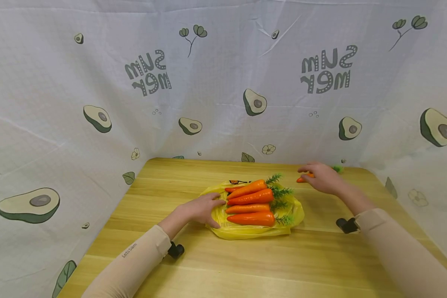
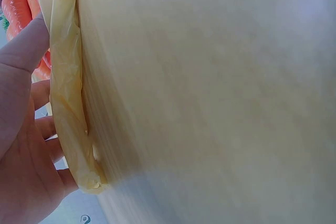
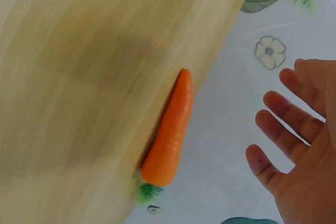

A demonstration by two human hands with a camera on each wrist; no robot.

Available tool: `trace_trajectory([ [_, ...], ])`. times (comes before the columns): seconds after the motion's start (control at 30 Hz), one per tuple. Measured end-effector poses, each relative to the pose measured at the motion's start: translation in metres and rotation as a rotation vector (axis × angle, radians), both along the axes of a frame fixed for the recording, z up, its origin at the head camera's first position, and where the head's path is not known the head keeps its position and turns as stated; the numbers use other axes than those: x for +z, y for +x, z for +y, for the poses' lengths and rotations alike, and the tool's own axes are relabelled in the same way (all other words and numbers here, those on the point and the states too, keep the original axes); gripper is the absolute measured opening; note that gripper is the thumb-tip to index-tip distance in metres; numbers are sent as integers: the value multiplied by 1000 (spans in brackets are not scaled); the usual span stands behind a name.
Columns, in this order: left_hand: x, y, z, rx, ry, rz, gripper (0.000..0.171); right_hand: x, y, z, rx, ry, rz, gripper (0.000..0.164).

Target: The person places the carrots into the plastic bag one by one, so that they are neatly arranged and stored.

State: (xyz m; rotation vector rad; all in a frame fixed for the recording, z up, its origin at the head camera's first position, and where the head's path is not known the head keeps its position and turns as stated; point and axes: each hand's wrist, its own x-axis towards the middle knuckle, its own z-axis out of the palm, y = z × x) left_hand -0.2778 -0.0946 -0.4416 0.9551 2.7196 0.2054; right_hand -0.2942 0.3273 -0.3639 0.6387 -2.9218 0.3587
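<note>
Several orange carrots (image 1: 251, 208) with feathery green tops lie side by side on a yellow plastic bag (image 1: 255, 232) in the middle of the table. My left hand (image 1: 201, 209) is at the bag's left edge with fingers spread. In the left wrist view, the bag's rolled edge (image 2: 67, 85) hides the fingertips, so their exact contact is unclear. Above a single carrot (image 3: 169, 135) near the table's far right edge hovers my right hand (image 1: 325, 178), fingers loosely bent and apart. The right wrist view shows that hand apart from the carrot and holding nothing.
The wooden table (image 1: 246, 265) ends at a white cloth (image 1: 216, 91) printed with avocados, which hangs behind it and along both sides. Black devices sit on both wrists, one by the left sleeve (image 1: 134, 256).
</note>
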Motion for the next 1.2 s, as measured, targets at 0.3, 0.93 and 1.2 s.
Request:
trace_trajectory([
  [0.3, 1, 1, 0, -13, 15, -3, 84, -14, -14, 26, -55, -64, -68, 49],
  [0.93, 1, 0, -2, 2, 3, -14, 85, -42, -30, 66, -178, -138, -173, 71],
  [1.2, 1, -1, -1, -7, 0, -13, 86, -46, -36, 73, -194, -90, -160, 71],
])
